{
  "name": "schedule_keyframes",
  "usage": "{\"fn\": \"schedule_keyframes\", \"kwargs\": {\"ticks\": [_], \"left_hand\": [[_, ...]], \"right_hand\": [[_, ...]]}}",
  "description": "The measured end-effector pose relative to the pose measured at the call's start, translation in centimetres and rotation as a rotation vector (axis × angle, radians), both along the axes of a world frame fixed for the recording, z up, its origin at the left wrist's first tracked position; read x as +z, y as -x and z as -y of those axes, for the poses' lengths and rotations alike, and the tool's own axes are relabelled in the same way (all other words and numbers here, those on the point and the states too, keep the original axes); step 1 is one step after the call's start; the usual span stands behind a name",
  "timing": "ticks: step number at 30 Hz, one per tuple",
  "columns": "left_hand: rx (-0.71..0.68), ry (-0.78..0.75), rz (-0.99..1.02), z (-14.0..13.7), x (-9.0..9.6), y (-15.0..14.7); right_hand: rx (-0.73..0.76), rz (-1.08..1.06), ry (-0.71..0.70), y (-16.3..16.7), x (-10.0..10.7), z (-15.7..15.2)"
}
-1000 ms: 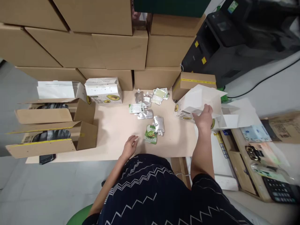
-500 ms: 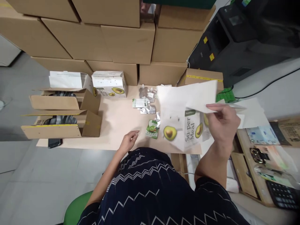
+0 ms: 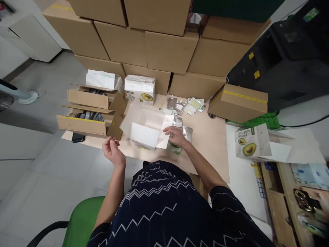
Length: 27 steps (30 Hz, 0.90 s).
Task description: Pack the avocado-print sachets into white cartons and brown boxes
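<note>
An opened white carton (image 3: 145, 134) with raised flaps sits over the front left of the table, its open side up. My right hand (image 3: 176, 136) pinches the carton's right flap between thumb and fingers. Left of the carton, my left hand (image 3: 113, 152) is raised with fingers loosely bent and apart, holding nothing. A green pouch (image 3: 174, 148) is partly hidden beneath my right hand. Silver pouches (image 3: 177, 121) lie just behind that hand, and further pouches (image 3: 194, 105) rest toward the back.
Two brown boxes (image 3: 87, 125) with dark contents stand at the left, near a black phone (image 3: 78, 137). A closed avocado-print carton (image 3: 140, 91) stands behind. Stacked cardboard boxes (image 3: 169, 51) wall the back. At right are another opened carton (image 3: 253, 142) and a black printer (image 3: 272, 65).
My right hand has brought the white carton from the right to the front left of the table. My left hand has shifted left and its fingers are more bent. The view has turned.
</note>
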<state>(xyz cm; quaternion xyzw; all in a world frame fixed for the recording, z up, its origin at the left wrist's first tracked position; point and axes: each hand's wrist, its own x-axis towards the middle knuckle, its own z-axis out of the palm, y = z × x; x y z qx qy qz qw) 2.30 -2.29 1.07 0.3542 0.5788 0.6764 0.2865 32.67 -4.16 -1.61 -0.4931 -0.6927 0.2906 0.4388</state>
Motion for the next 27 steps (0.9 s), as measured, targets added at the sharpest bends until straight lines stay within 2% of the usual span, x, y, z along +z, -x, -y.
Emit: {"fn": "schedule_keyframes", "kwargs": {"ticks": [2, 5, 7, 10, 12, 14, 20, 23, 27], "left_hand": [[-0.084, -0.135, -0.132, 0.5, 2.2, -0.5], [-0.398, -0.198, -0.288, -0.3, 6.0, -2.7], [-0.635, -0.138, -0.475, -2.1, 7.8, -4.4], [-0.878, 0.009, -0.862, -4.9, 8.6, -6.0], [-0.97, 0.089, -1.082, -5.9, 8.2, -5.7], [-1.056, 0.128, -1.188, -5.8, 7.4, -4.6], [-1.284, 0.235, -1.302, -1.8, 3.6, -0.4], [-1.181, 0.295, -1.467, 0.2, 1.5, -0.2], [-1.074, 0.238, -1.622, 1.7, 0.0, -1.1]], "right_hand": [[0.037, 0.027, 0.034, -0.1, -1.4, -0.1], [0.088, 0.053, 0.062, -0.4, -1.9, -0.1], [0.117, 0.083, 0.061, -0.5, -1.7, 0.0], [0.143, 0.12, 0.044, -0.7, -1.3, 0.0], [0.143, 0.135, 0.055, -0.8, -1.3, 0.0], [0.128, 0.138, 0.064, -0.9, -1.5, 0.1], [0.089, 0.177, 0.036, -1.4, -2.5, 0.7], [0.064, 0.36, 0.119, -0.8, -1.0, 1.5], [-0.105, 0.728, 0.205, 2.0, 2.7, 1.4]]}}
